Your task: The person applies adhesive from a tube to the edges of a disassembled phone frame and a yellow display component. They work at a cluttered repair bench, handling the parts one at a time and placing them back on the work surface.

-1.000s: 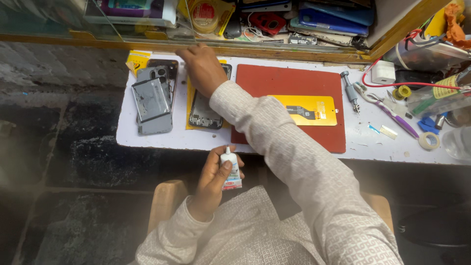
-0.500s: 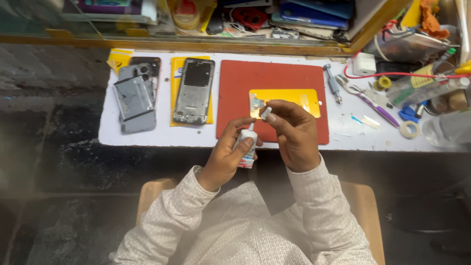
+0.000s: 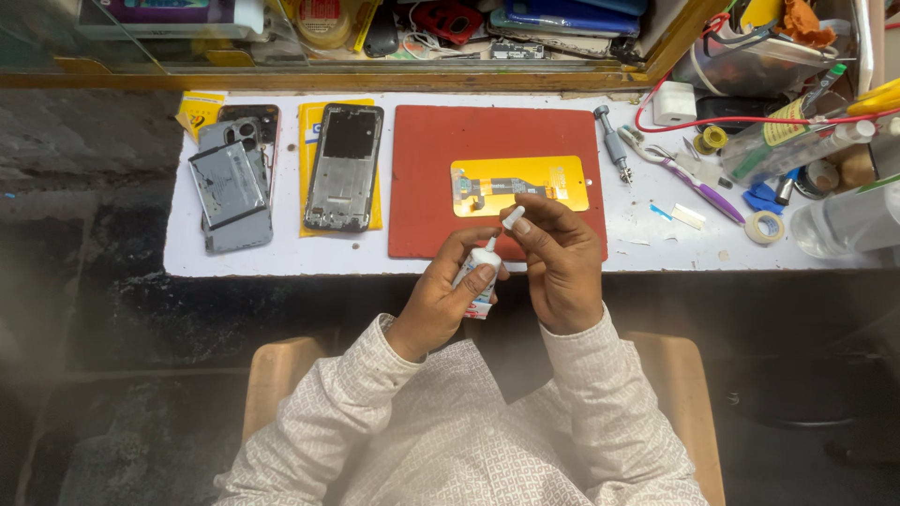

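Note:
My left hand (image 3: 448, 292) grips a small white glue bottle (image 3: 482, 272) upright near the front edge of the white worktop (image 3: 281, 258). My right hand (image 3: 561, 258) pinches the bottle's white cap (image 3: 513, 218) just above the nozzle. Both hands hover over the front of a red mat (image 3: 431, 187). On the mat lies a yellow phone screen part (image 3: 520, 184) with a dark flex strip. Left of the mat, a phone frame (image 3: 344, 167) rests on a yellow sheet.
Further left lie a grey back cover (image 3: 228, 192) and another phone (image 3: 255, 122). To the right are a screwdriver (image 3: 612, 142), tweezers, a purple tool (image 3: 694, 192), a tape roll (image 3: 765, 226), bottles (image 3: 844, 220) and a red cable. A cluttered shelf runs behind.
My right hand left the phone frame at the left and came to the bottle's cap. The left hand lifted the bottle up towards the mat's front edge.

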`<action>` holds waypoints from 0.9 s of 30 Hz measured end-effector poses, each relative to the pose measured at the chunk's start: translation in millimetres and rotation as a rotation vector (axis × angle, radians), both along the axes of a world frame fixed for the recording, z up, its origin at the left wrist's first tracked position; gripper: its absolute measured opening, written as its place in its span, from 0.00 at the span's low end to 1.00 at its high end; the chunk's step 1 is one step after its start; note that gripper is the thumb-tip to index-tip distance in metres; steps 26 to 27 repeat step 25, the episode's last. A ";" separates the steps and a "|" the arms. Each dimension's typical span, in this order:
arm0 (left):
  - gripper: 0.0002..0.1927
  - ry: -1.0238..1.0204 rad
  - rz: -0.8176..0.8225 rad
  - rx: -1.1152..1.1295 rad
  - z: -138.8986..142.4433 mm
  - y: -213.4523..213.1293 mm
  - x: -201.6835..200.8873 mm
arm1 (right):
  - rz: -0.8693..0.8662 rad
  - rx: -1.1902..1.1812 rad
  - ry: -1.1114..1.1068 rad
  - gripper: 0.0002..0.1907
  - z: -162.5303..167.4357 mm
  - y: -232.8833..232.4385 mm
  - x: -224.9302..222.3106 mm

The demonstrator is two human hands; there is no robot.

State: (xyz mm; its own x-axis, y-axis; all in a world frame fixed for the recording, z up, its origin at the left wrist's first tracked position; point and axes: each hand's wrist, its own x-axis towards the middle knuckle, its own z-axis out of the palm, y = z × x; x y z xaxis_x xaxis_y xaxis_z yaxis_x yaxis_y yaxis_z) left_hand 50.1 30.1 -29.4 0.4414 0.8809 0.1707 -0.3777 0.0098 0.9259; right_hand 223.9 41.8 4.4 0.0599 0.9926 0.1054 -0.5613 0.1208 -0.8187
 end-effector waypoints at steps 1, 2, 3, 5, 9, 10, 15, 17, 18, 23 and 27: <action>0.22 -0.006 -0.004 0.001 -0.5 -0.4 0.7 | 0.000 -0.007 0.003 0.14 -0.7 0.4 -0.5; 0.22 -0.012 -0.007 0.001 -1.1 -0.6 1.1 | 0.001 -0.015 0.006 0.14 -1.4 0.6 -1.0; 0.21 -0.002 -0.003 -0.010 -1.7 -0.9 1.1 | 0.010 -0.017 0.007 0.14 -2.1 0.5 -1.2; 0.21 0.017 0.005 -0.035 -2.7 -1.7 0.8 | 0.026 -0.023 0.009 0.13 -3.4 0.0 -1.2; 0.21 0.017 0.009 -0.049 -2.8 -1.7 -0.6 | 0.019 -0.045 0.009 0.13 -4.9 0.1 -3.4; 0.21 0.015 0.006 -0.048 -2.7 -1.7 -1.1 | 0.018 -0.056 0.009 0.13 -4.7 0.0 -3.8; 0.21 0.013 0.005 -0.024 -2.1 -1.1 -2.6 | 0.033 -0.070 0.003 0.12 -2.9 -1.8 -4.8; 0.21 -0.002 -0.006 -0.014 -2.6 -1.0 -3.0 | 0.013 -0.091 -0.014 0.12 -4.1 -1.1 -5.5; 0.21 0.000 -0.007 -0.006 -2.8 -1.2 -3.2 | 0.016 -0.089 -0.011 0.12 -5.0 -1.2 -5.8; 0.21 0.012 -0.005 0.001 -3.7 -1.6 -3.3 | 0.021 -0.084 0.016 0.11 -11.3 2.1 -5.8; 0.22 -0.004 -0.006 0.013 -3.9 -1.1 -2.6 | 0.024 -0.089 0.025 0.12 -13.7 3.0 -4.1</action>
